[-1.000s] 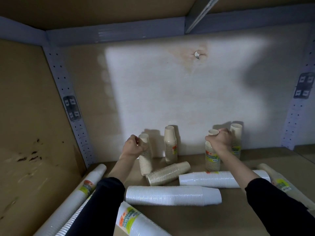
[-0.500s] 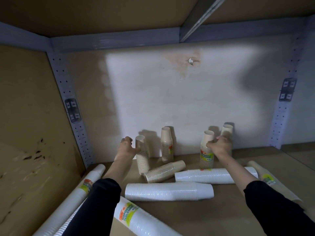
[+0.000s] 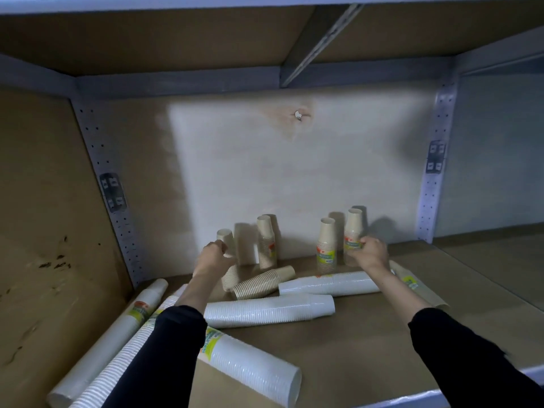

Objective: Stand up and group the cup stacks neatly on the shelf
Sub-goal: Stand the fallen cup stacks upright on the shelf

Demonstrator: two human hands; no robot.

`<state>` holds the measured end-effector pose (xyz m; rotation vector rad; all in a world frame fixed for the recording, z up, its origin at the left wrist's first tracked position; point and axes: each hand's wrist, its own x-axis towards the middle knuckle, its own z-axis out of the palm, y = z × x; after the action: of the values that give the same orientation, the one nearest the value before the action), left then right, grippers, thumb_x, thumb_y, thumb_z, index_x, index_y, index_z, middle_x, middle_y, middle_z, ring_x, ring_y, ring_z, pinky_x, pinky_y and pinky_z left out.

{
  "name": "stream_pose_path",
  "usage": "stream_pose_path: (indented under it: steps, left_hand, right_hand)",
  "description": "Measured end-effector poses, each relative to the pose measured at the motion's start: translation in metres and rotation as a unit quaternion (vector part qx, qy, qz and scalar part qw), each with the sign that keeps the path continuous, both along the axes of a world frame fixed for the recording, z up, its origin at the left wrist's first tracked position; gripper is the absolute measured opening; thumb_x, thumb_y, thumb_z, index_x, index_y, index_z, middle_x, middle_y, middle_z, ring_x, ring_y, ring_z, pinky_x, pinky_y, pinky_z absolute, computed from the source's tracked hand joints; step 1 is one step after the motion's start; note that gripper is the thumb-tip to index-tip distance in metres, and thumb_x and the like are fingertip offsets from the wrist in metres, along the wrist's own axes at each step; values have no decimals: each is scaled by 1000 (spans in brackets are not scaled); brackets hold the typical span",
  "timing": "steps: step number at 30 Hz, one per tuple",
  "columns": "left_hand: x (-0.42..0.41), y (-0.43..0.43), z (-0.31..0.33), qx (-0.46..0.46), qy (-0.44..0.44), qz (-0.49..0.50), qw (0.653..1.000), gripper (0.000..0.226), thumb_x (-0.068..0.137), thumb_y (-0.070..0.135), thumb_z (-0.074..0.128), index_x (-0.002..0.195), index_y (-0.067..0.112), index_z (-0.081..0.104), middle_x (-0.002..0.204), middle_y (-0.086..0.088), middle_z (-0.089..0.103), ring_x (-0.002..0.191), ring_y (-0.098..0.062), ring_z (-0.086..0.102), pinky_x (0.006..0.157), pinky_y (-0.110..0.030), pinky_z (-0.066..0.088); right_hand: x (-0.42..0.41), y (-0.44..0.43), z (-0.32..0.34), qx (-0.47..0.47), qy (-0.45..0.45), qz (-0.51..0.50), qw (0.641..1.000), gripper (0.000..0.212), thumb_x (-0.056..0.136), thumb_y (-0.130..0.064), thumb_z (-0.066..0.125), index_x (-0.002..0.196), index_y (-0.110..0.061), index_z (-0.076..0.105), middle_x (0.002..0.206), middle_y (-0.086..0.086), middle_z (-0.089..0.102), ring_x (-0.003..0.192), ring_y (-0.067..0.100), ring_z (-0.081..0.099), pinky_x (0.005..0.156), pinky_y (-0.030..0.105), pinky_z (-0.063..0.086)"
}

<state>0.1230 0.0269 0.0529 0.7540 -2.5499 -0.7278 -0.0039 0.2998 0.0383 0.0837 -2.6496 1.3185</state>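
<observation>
My left hand grips a tan cup stack standing near the shelf's back wall. My right hand wraps around another upright stack, beside its neighbour. White stacks lie flat in front.
</observation>
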Motion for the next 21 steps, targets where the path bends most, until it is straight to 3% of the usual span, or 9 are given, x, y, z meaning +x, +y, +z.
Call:
stream_pose_path:
  steps: [3, 7, 10, 14, 16, 21]
  left_hand:
    - [-7, 12, 0, 8, -3, -11, 1000, 37, 87, 18, 58, 122, 5, 55, 123, -13, 60, 114, -29, 56, 93, -33, 45]
    - [-21, 32, -3, 21, -16, -19, 999, 33, 91, 17, 52, 119, 2, 56, 112, -15, 62, 108, -31, 59, 84, -32, 46]
    - [-32, 44, -10, 29, -27, -33, 999, 33, 91, 17, 51, 119, -1, 56, 114, -20, 65, 110, -32, 60, 87, -33, 47]
    - [-48, 50, -26, 5, -49, -60, 997, 45, 85, 19, 63, 128, 6, 53, 126, -9, 61, 116, -24, 58, 97, -29, 46]
    - [-56, 52, -34, -4, -64, -74, 995, 47, 85, 18, 65, 129, 7, 52, 129, -9, 58, 118, -24, 56, 98, -31, 45]
    - [-77, 50, -50, -42, -114, -98, 988, 50, 85, 18, 64, 130, 5, 49, 130, -13, 55, 118, -27, 55, 99, -35, 47]
  right_hand:
    - [5, 19, 1, 26, 9, -5, 1000, 21, 76, -16, 72, 85, 1, 62, 109, 27, 65, 104, 35, 60, 73, 31, 42]
    - [4, 46, -2, 35, -2, -31, 999, 46, 79, -12, 69, 118, 8, 56, 127, 27, 54, 121, 36, 48, 98, 35, 39]
    - [-1, 64, -9, 52, -13, -42, 998, 49, 78, -11, 69, 119, 10, 53, 127, 28, 53, 119, 36, 49, 98, 35, 40]
    - [-9, 81, -19, 96, -36, -45, 994, 48, 81, -11, 65, 120, 12, 49, 129, 27, 52, 120, 37, 49, 96, 36, 39]
    - [-15, 87, -24, 111, -56, -43, 991, 48, 80, -13, 66, 119, 11, 50, 127, 27, 53, 118, 36, 51, 92, 35, 41]
    - [-28, 98, -34, 159, -133, -20, 978, 47, 77, -14, 70, 115, 11, 55, 123, 24, 58, 106, 33, 57, 57, 29, 38]
